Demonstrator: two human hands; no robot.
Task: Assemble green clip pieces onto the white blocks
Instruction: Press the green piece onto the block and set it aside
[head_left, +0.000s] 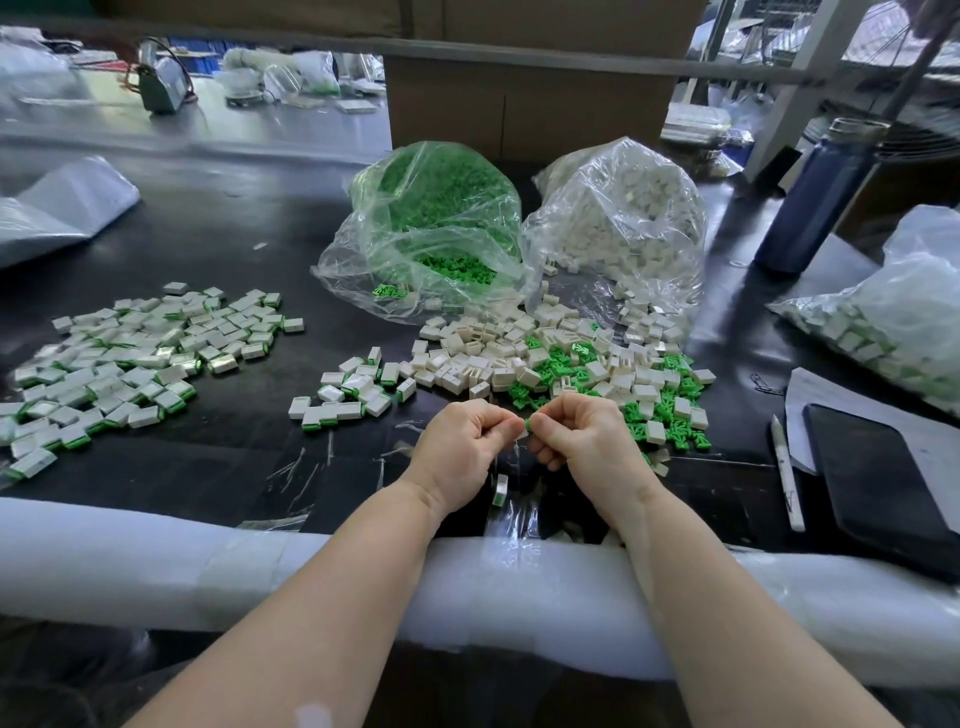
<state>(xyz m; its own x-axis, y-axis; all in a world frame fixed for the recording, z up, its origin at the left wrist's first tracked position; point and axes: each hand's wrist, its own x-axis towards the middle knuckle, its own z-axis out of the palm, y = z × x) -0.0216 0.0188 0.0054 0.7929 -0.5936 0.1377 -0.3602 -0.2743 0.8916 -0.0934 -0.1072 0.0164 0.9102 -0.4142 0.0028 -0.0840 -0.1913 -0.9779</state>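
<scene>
Both hands meet at lower centre of frame, over the dark surface (234, 244).
Left hand (462, 447) and right hand (587, 441), fingers curled, pinch a green clip (528, 427); white block apparently hidden in the grip.

Assembled pile (130, 358) left; loose pile (561, 364) right, bags (519, 228) behind.

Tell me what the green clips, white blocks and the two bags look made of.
Green clips: likely moulded plastic, uniform bright colour. White blocks: probably plastic too, smooth with crisp slots. The bag of green clips and bag of white blocks: thin clear film, crinkled and glossy.
</scene>
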